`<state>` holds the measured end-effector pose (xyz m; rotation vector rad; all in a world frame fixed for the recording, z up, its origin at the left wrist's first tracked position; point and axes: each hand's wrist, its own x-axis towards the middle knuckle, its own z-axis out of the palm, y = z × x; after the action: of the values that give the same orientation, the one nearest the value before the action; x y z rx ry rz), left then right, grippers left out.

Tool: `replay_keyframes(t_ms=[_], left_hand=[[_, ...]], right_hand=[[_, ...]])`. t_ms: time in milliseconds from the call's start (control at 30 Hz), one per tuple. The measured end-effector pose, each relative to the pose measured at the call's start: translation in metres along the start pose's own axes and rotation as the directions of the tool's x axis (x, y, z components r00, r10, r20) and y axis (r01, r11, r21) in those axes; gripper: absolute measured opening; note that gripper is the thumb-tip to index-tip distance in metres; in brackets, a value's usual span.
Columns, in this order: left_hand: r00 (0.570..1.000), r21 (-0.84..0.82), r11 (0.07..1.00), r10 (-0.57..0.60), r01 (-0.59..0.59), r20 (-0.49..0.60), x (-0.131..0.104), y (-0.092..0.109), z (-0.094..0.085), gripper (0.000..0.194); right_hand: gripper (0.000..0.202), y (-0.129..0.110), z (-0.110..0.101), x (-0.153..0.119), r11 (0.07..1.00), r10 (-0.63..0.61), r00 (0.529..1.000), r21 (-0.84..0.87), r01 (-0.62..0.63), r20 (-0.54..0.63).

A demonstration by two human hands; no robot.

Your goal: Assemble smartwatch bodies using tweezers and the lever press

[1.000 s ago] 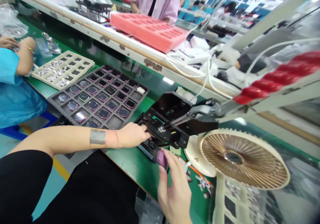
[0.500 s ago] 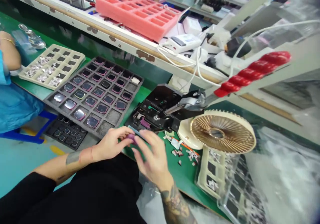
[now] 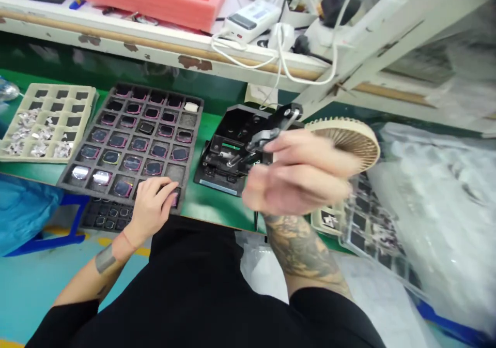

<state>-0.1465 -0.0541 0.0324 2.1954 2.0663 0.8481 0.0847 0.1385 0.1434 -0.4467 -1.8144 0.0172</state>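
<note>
My left hand (image 3: 153, 200) is over the near right corner of a dark grey foam tray (image 3: 182, 169). Its fingers are closed on a purple-edged watch case (image 3: 174, 199), mostly hidden under them. Several square watch cases with purple rims, such as this one (image 3: 154, 168), lie in the tray's compartments. My right hand (image 3: 298, 175), blurred by motion, is curled in front of the black hand press (image 3: 228, 146) at its metal lever (image 3: 263, 138). The lever's red grip is hidden, seemingly inside my fist.
A cream tray (image 3: 87, 123) of small parts stands at the left. Behind my right hand is a fan (image 3: 368, 141). Plastic-covered trays (image 3: 437, 198) lie at the right. Above runs a shelf (image 3: 155, 50) with a pink foam tray (image 3: 155, 1) and a white device with cables (image 3: 251, 19).
My hands have parted from the purple piece they held together. The left moved to the tray corner, the right up to the press lever. The view has shifted downward and to the right.
</note>
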Motion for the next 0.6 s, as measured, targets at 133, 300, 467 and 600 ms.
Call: replay_keyframes(t_ms=[133, 300, 467, 600], left_hand=[[0.970, 0.085, 0.981, 0.154, -0.172, 0.190, 0.072, -0.021, 0.001, 0.025], [0.924, 0.190, 0.952, 0.162, -0.239, 0.347, 0.139, -0.038, 0.018, 0.017], [0.883, 0.197, 0.928, 0.212, -0.317, 0.419, 0.144, -0.044, 0.017, 0.031], [0.923, 0.162, 0.954, 0.186, -0.252, 0.338, 0.149, -0.055, 0.003, 0.025]], right_hand=[[0.017, -0.011, 0.010, -0.029, 0.991, -0.125, 0.986, -0.067, 0.118, -0.109], [0.043, -0.002, -0.010, -0.054, 0.990, 0.036, 0.974, -0.128, -0.067, -0.225], [0.033, -0.014, -0.077, -0.128, 0.739, 0.585, 0.806, -0.471, -0.482, 0.093], [0.045, -0.030, -0.098, -0.180, 0.550, 0.826, 0.491, -0.584, -0.597, 0.275]])
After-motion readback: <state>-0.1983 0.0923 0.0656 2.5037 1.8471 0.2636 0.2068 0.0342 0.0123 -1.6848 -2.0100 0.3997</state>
